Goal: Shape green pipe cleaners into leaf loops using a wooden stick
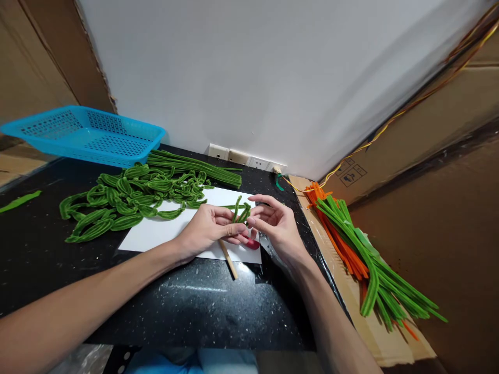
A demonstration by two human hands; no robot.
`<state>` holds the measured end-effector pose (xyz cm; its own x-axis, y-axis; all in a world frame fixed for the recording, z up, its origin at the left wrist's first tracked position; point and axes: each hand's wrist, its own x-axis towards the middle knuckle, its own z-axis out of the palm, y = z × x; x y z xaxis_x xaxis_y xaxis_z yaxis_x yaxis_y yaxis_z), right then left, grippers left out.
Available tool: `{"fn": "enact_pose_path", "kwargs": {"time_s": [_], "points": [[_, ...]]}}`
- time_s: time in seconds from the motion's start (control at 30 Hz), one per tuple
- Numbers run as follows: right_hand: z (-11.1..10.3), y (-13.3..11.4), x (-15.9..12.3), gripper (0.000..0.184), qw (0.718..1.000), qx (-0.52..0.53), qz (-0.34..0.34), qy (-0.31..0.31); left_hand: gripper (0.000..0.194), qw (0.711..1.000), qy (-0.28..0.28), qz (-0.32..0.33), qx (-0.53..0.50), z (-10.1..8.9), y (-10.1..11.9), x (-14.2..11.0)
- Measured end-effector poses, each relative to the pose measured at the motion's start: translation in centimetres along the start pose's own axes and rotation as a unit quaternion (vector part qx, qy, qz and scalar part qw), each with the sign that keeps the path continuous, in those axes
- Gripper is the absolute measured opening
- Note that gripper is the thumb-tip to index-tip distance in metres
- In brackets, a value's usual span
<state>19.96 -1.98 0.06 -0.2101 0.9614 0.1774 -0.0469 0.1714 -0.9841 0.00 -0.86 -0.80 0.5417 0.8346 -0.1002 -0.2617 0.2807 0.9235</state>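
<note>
A bent dark green pipe cleaner point(236, 209) stands up between my two hands, above a white sheet of paper point(156, 240). My left hand point(208, 228) pinches it between thumb and fingers. From the other side, my right hand point(276, 223) has thumb and fingertips closed on its right end, with the index finger raised. Under the left hand a thin wooden stick point(228, 259) pokes out toward the front. Below the fingertips a red object point(252, 244) shows in part; its kind is hidden.
Left of the paper lies a pile of looped green pipe cleaners point(128, 197). Behind it are a bundle of straight ones point(202, 171) and a blue basket point(101, 140). Orange point(343, 244) and light green pipe cleaners point(374, 265) lie on cardboard at right. Wall sockets point(238, 157) line the back.
</note>
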Motion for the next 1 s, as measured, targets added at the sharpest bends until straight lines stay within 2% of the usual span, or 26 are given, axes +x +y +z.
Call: {"fn": "enact_pose_path", "kwargs": {"time_s": [0.13, 0.67, 0.73, 0.9, 1.0], "points": [[-0.1, -0.2, -0.1, 0.055, 0.999, 0.016, 0.012, -0.039, 0.031, 0.999, -0.025, -0.006, -0.018, -0.2, 0.1, -0.2], [0.4, 0.6, -0.3, 0.045, 0.999, 0.017, 0.006, -0.035, 0.033, 0.995, -0.08, -0.052, -0.03, -0.5, 0.2, -0.4], [0.4, 0.5, -0.3, 0.043, 1.0, 0.015, 0.003, -0.025, 0.033, 0.997, -0.073, -0.032, -0.018, -0.4, 0.0, -0.1], [0.3, 0.2, -0.1, 0.037, 1.0, 0.019, -0.006, 0.003, 0.039, 0.997, -0.018, 0.075, 0.011, -0.4, -0.5, 0.7], [0.4, 0.1, -0.1, 0.032, 1.0, 0.01, 0.008, 0.006, 0.041, 0.993, 0.014, 0.105, 0.048, -0.6, -0.7, 0.9]]}}
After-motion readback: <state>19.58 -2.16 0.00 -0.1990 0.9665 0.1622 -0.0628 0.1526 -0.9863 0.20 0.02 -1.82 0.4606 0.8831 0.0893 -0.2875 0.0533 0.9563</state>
